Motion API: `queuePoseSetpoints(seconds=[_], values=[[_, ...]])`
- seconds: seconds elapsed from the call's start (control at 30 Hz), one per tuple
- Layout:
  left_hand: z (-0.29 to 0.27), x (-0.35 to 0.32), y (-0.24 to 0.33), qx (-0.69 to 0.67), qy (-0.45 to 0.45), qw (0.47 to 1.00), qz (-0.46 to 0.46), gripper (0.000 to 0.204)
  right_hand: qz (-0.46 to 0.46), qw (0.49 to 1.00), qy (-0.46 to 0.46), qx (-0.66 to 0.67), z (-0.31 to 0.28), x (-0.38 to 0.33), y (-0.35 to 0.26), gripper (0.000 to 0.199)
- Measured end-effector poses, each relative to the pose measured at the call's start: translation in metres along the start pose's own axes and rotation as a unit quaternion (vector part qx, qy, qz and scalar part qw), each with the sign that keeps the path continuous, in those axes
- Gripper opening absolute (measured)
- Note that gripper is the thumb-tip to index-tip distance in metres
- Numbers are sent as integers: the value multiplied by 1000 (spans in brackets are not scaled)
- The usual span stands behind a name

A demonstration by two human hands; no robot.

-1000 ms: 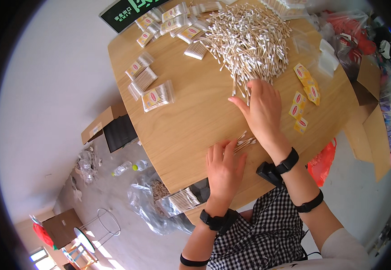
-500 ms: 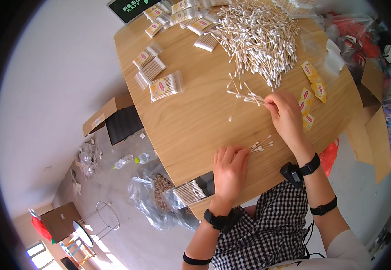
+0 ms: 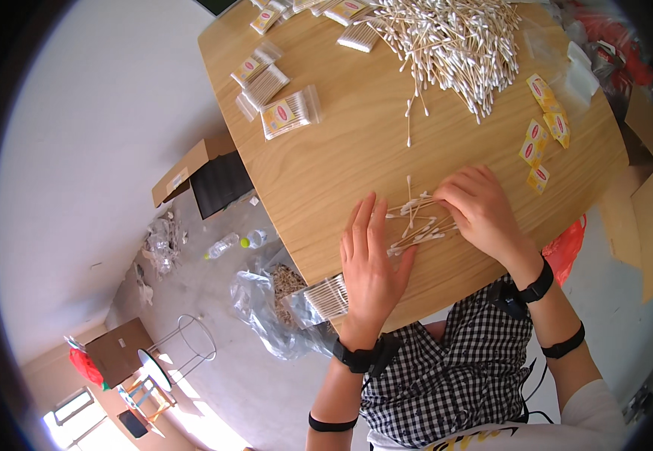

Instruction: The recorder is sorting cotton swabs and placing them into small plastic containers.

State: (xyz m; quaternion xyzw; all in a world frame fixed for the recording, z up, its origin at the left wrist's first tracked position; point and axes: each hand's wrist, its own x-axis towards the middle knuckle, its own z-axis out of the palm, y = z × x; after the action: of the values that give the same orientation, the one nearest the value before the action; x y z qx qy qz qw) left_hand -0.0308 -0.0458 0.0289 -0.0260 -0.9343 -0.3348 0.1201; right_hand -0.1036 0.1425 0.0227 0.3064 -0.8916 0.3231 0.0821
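Observation:
A small loose group of cotton swabs (image 3: 417,223) lies crisscrossed on the table between my two hands. My right hand (image 3: 483,214) is closed in a pinch at the right end of the group, on swabs whose white tips stick out to the left. My left hand (image 3: 370,263) rests open at the left side of the group, fingers stretched forward and thumb apart. Beside its wrist, a clear bag of swabs (image 3: 326,298) lies at the table's left edge. Farther off, a large heap of cotton swabs (image 3: 458,56) covers the far middle of the table.
Filled swab bags (image 3: 287,114) lie at the far left of the wooden table (image 3: 341,165). Several yellow cards (image 3: 535,143) sit at the right, near white plastic film (image 3: 582,73). A cardboard box (image 3: 191,169), plastic bottles (image 3: 223,246) and a bag of brown bits (image 3: 287,286) are on the floor.
My right hand has come nearer with its swabs, down to the small group. My left hand has opened and stretched forward. The whole view has shifted slightly.

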Motion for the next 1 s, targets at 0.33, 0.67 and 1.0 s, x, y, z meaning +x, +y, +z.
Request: queuePoseSetpoints(seconds=[0.33, 0.67, 1.0], values=[[-4, 24, -13, 34, -105, 988, 107, 68, -19, 1000, -11, -19, -3, -2, 7, 20], [6, 7, -8, -16, -29, 997, 75, 46, -27, 1000, -13, 0, -5, -5, 6, 17], [12, 6, 5, -23, -4, 998, 67, 30, 8, 1000, 5, -7, -2, -5, 5, 18]])
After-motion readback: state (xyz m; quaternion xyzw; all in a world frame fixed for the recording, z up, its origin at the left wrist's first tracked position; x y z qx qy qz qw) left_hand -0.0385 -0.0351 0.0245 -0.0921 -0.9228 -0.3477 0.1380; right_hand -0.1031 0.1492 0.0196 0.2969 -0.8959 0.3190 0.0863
